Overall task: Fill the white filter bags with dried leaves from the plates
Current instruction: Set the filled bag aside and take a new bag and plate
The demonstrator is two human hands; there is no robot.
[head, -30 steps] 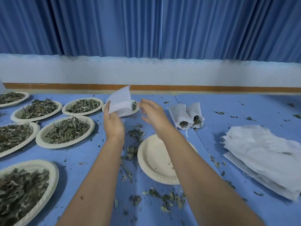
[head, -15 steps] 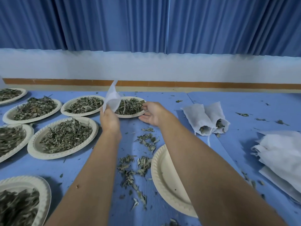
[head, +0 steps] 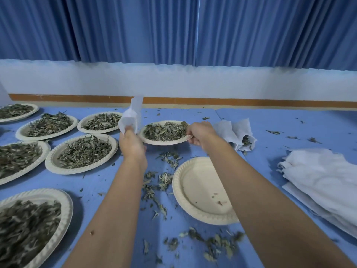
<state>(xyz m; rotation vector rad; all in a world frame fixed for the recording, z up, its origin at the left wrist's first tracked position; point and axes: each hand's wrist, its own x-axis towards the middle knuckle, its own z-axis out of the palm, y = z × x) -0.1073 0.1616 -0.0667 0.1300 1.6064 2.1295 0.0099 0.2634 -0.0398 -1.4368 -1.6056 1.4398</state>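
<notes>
My left hand [head: 132, 145] grips a crumpled white filter bag [head: 130, 116] and holds it upright over the blue table. Just right of it stands a paper plate of dried leaves [head: 165, 132]. My right hand [head: 200, 132] pinches that plate's right rim. An empty paper plate [head: 202, 192] lies nearer to me, partly hidden under my right forearm. Two filled filter bags [head: 234, 133] lie on their sides right of my right hand, with leaves showing at their mouths.
Several more plates heaped with dried leaves [head: 83, 151] cover the left side of the table. A stack of flat white filter bags [head: 324, 178] lies at the right edge. Loose leaves [head: 160, 180] are scattered between my forearms and near the front.
My right hand reached forward and took hold of the leaf plate's rim. My left hand bunched the bag and moved beside the plate. The view shifted closer to the table.
</notes>
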